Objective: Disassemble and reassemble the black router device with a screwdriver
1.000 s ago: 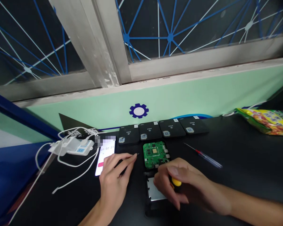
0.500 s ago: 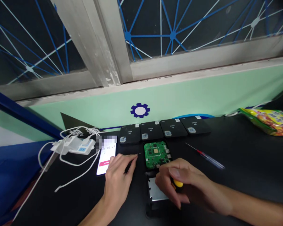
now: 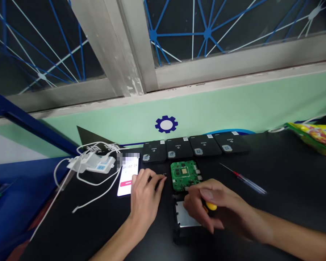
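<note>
While the right hand (image 3: pixel 225 203), clamping a yellow-ended tool (image 3: pixel 211 206), is partly hiding a silver plate (image 3: pixel 183 216), the left hand (image 3: pixel 145 192) is resting beside tiny parts (image 3: pixel 164 174), whether pinching one I cannot tell; a green circuit board (image 3: pixel 186 175) is lying toward the worktop's (image 3: pixel 70 235) far edge.

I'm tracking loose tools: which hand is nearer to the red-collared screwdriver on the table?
Right. The right hand is left of the screwdriver and closer to the camera, apart from it; the left hand is farther off, to the left of the green circuit board.
</note>
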`<state>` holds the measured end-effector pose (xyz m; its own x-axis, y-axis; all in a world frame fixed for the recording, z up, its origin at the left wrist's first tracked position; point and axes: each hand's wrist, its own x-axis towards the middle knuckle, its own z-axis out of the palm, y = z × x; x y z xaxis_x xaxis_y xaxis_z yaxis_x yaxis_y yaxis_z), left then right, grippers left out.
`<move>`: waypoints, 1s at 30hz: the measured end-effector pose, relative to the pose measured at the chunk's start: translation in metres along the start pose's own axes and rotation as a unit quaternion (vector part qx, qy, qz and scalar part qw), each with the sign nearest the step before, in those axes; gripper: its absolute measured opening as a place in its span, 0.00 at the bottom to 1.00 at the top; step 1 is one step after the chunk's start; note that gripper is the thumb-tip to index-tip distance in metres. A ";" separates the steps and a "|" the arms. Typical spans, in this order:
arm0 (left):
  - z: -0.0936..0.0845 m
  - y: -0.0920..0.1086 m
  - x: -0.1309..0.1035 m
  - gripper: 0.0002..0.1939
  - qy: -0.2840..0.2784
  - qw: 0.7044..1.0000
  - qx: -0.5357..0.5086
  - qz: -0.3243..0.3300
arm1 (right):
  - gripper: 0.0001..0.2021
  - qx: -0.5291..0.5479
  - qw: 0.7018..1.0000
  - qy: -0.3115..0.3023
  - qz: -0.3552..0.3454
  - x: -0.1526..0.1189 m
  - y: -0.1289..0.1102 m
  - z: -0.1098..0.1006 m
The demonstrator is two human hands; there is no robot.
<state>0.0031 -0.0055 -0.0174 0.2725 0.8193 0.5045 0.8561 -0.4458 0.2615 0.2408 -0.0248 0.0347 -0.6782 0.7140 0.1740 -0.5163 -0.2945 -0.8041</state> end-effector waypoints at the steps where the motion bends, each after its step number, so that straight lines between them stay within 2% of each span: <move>1: 0.001 -0.001 0.000 0.12 -0.003 1.000 0.000 0.000 | 0.25 0.003 1.000 0.002 0.000 0.000 0.000 0.000; 8: 0.000 -0.003 -0.002 0.08 0.009 0.999 -0.030 0.005 | 0.27 -0.003 1.000 0.008 -0.024 -0.004 0.004 0.000; 12: -0.012 0.001 -0.002 0.07 -0.008 0.993 -0.108 0.051 | 0.27 0.006 0.999 0.021 -0.045 -0.003 0.001 0.004; 14: -0.019 0.004 -0.001 0.04 -0.060 0.982 -0.156 0.092 | 0.28 0.002 0.998 0.019 -0.058 0.001 0.000 0.008; 16: -0.025 0.007 -0.001 0.05 -0.136 0.962 -0.213 0.107 | 0.28 -0.019 0.997 0.020 -0.072 0.006 0.001 0.011; 19: -0.030 0.008 -0.002 0.13 -0.242 0.934 -0.250 0.081 | 0.27 -0.036 0.996 0.021 -0.073 0.016 0.005 0.012; 21: -0.029 0.009 -0.004 0.19 -0.279 0.924 -0.255 0.056 | 0.25 -0.027 0.997 0.021 -0.064 0.021 0.009 0.010; 25: -0.026 0.013 -0.009 0.23 -0.281 0.925 -0.252 0.030 | 0.23 0.013 0.999 0.016 -0.043 0.029 0.013 0.006; 30: -0.025 0.020 -0.014 0.20 -0.261 0.928 -0.267 -0.003 | 0.23 0.027 0.999 0.014 -0.030 0.035 0.017 0.008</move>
<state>0.0056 -0.0351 0.0018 0.5637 0.8229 0.0711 0.5559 -0.4416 0.7042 0.2038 -0.0099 0.0322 -0.6312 0.7483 0.2040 -0.5836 -0.2849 -0.7605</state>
